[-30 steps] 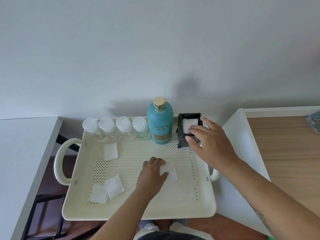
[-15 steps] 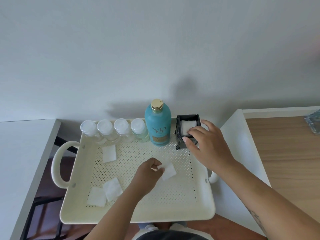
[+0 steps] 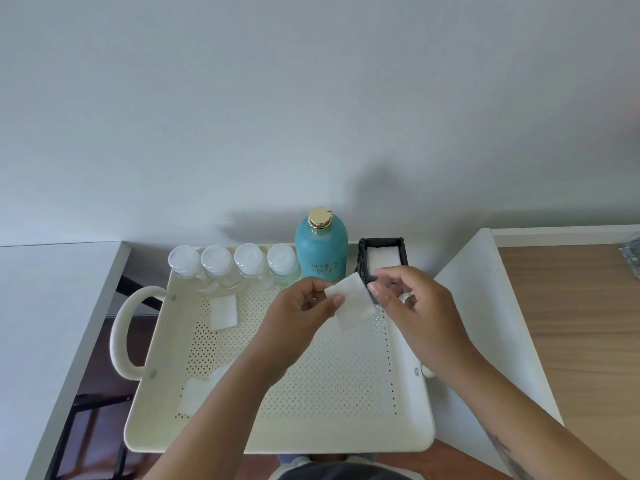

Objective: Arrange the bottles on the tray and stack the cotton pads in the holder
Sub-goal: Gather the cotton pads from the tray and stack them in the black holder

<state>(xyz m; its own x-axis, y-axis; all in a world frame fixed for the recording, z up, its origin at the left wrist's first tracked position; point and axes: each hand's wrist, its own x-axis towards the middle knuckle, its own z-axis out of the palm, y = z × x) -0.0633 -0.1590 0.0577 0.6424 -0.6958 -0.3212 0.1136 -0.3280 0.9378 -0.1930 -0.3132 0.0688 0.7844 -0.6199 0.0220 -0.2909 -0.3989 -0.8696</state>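
Pinching a cotton pad (image 3: 349, 304), the left hand (image 3: 301, 317) meets the right hand (image 3: 415, 313), which is curled with its grip unclear and blocks the holder (image 3: 381, 241) at the tray's (image 3: 277, 439) one o'clock. A teal bottle (image 3: 321, 251) stands at twelve.

Four clear bottles (image 3: 235, 268) and a teal bottle (image 3: 321, 252) line the cream tray (image 3: 277, 441) at its back, black holder (image 3: 381, 242) beside them, one cotton pad (image 3: 349, 303) raised, loose pads (image 3: 224, 311) lying flat.

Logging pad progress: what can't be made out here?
Head view only.
- Stack in the holder: walls hide all but the top pad.
- Loose pads at the tray's near left: left forearm covers part.
- Whether the right hand has a grip on the held pad or holder: fingers hide it.
- Clear object at right edge: cut off.
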